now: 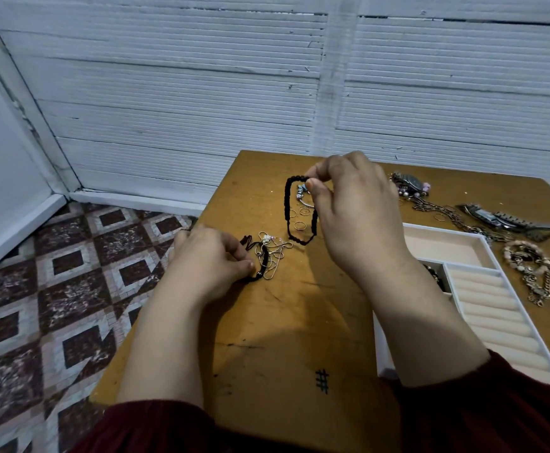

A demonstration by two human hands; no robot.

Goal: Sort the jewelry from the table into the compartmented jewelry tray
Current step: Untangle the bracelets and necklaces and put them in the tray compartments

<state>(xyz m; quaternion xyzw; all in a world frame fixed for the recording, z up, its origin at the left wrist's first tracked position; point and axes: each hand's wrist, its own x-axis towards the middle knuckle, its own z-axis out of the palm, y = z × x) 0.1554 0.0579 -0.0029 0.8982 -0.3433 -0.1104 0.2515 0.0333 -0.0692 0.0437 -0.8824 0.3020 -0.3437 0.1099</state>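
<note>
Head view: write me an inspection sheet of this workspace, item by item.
Surface: wooden table, scuffed, with a pen mark.
Job's things: white tray at the right, its visible ring rolls bare, a dark item in one compartment; thin rings, silver chain, watches and chain bracelets lie on the table.
Clutter: nothing seen.
Hands: right hand pinches a black braided bracelet that hangs from its fingertips; left hand pinches a second black bracelet beside the silver chain.
Cables: nothing seen.
Surroundings: white ribbed wall, patterned tile floor.
</note>
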